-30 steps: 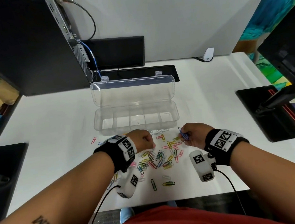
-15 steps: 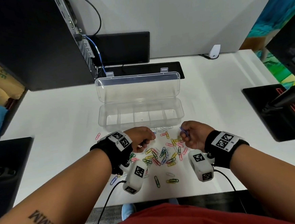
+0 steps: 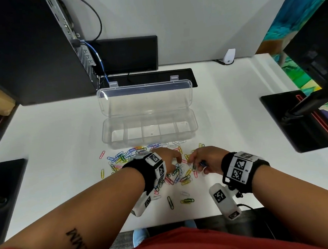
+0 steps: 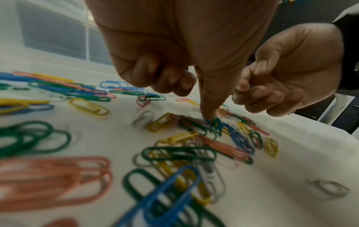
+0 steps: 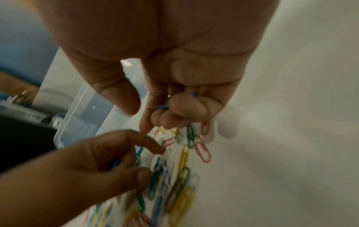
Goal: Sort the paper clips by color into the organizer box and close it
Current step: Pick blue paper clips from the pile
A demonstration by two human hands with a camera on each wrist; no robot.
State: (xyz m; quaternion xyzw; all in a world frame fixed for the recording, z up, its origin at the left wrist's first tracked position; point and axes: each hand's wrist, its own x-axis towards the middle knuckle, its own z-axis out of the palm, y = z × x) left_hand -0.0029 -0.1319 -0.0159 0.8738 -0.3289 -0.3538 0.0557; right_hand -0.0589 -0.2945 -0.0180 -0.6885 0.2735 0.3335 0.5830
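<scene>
Several coloured paper clips (image 3: 181, 176) lie scattered on the white table in front of the clear organizer box (image 3: 150, 140). The box is open, its lid (image 3: 145, 98) stands up behind, and its compartments look bare. My left hand (image 3: 171, 159) is over the pile. Its index finger (image 4: 208, 107) presses a blue clip (image 4: 209, 122) while the other fingers stay curled, with bits of blue showing inside them. My right hand (image 3: 201, 160) is just right of it, fingers curled round blue clips (image 5: 162, 107), index reaching down to the pile.
A black computer tower (image 3: 25, 46) with cables stands at the back left. A black pad (image 3: 296, 121) lies at the right and another dark object (image 3: 5, 186) at the left. The table's near edge (image 3: 186, 221) is close behind the wrists.
Both hands have come down onto the pile and closer together. The left index finger has stretched out onto a blue clip. The right hand keeps its blue clips.
</scene>
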